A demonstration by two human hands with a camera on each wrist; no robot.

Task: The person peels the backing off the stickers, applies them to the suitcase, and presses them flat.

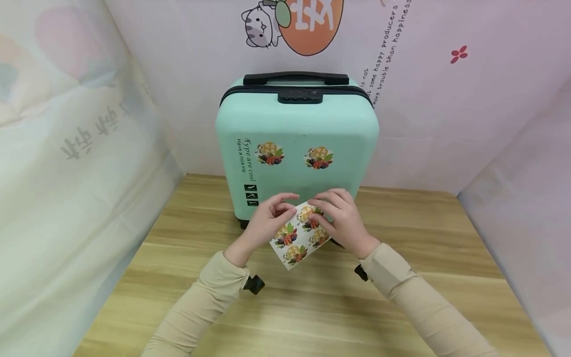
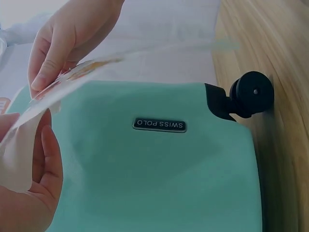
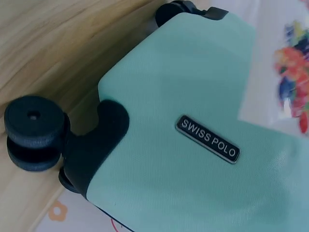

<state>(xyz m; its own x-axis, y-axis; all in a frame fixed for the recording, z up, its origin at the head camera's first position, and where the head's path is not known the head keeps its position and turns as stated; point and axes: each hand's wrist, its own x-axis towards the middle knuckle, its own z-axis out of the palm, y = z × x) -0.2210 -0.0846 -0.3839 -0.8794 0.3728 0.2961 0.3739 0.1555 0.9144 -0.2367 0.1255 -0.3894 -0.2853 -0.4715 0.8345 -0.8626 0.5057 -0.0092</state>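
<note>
A white sheet of fruit stickers [image 1: 293, 252] is held up between both hands, tilted, just before the mint green suitcase [image 1: 299, 124]. My left hand [image 1: 267, 221] pinches its upper left edge between thumb and fingers. On the upper right corner, my right hand [image 1: 342, 218] has thumb and curled fingers at a printed sticker [image 1: 308, 214]. The left wrist view shows the sheet [image 2: 19, 159] nearly edge-on and bent, with fingers on both sides. Two matching stickers, a left one [image 1: 269, 153] and a right one [image 1: 318, 158], are on the suitcase front.
Upright on the wooden table [image 1: 285, 317], the suitcase has a black handle [image 1: 296, 77], a combination lock [image 1: 300, 96] and black wheels [image 3: 36, 121]. Its nameplate [image 2: 159, 124] sits low on the front. Printed cloth [image 1: 178, 59] hangs behind and on both sides.
</note>
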